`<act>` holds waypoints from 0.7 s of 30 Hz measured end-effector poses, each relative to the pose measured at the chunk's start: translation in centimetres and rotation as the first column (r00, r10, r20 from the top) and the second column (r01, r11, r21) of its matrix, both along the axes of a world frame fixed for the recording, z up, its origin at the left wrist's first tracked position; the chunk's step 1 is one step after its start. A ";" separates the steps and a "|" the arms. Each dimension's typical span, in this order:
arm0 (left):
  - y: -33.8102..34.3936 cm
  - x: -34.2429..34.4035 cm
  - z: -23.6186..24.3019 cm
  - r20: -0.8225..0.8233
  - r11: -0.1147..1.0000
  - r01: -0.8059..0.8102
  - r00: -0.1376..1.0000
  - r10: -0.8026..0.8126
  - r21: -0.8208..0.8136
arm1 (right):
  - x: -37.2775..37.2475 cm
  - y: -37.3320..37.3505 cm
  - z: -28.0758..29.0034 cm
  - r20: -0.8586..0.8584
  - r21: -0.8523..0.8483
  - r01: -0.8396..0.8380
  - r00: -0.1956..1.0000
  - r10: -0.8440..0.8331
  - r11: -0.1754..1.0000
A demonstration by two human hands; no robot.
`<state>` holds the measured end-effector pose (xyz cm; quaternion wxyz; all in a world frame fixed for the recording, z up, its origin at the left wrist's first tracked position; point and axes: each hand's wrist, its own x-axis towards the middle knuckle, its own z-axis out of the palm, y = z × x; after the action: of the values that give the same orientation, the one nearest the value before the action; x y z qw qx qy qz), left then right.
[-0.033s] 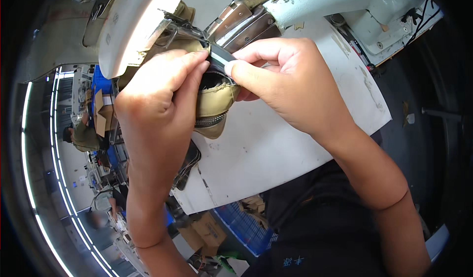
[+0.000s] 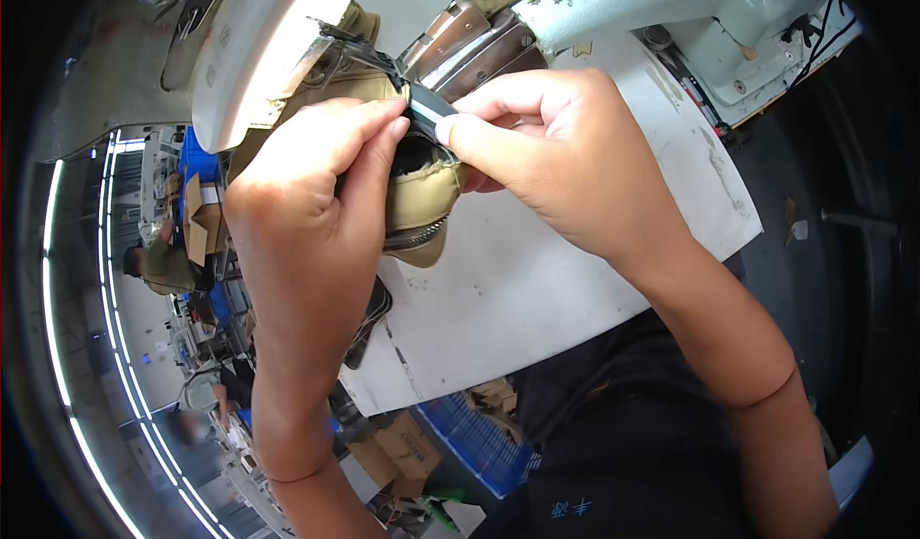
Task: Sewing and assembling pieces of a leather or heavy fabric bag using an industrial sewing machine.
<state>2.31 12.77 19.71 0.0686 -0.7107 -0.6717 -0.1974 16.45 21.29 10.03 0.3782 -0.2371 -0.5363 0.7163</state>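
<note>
Beneath the sewing machine head, a pale khaki sewn piece with a metal zip and a dark opening is held between both hands. My left hand pinches its upper edge, where a dark strip with a pale stripe runs toward the machine's foot. My right hand pinches that strip between thumb and finger from the right, its other fingers curled partly behind the piece. The underside of the piece is hidden.
The white worktable lies below, with the machine arm at the top right and a dark object at its left edge. A blue crate and cardboard are below the table. Two other people work at machines at left.
The lower end of the khaki piece has shifted very slightly up and to the right, with both hands keeping their pinch.
</note>
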 end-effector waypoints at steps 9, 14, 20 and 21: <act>-0.6 4.0 -0.6 -0.085 0.959 -0.282 0.955 0.283 0.029 | 0.4 -0.3 0.1 0.061 0.055 -0.056 0.997 0.052 0.997; -0.5 4.2 -0.6 -0.028 0.959 -0.281 0.959 0.282 0.031 | 0.1 -0.7 -1.3 -0.076 -0.012 -0.045 0.996 0.044 0.999; -0.2 6.1 -1.8 0.089 0.908 -0.411 0.910 0.405 0.074 | -0.1 -1.3 -1.5 -0.123 -0.081 -0.064 0.991 0.054 0.995; -0.1 6.3 -2.2 0.087 0.898 -0.427 0.904 0.419 0.107 | -0.1 -1.5 -1.3 -0.145 -0.138 -0.064 0.989 0.043 0.988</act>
<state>8.63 12.65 17.53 0.1329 -0.5357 -0.7984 -0.2407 16.34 19.75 8.74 0.3779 -0.1978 -0.4618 0.7777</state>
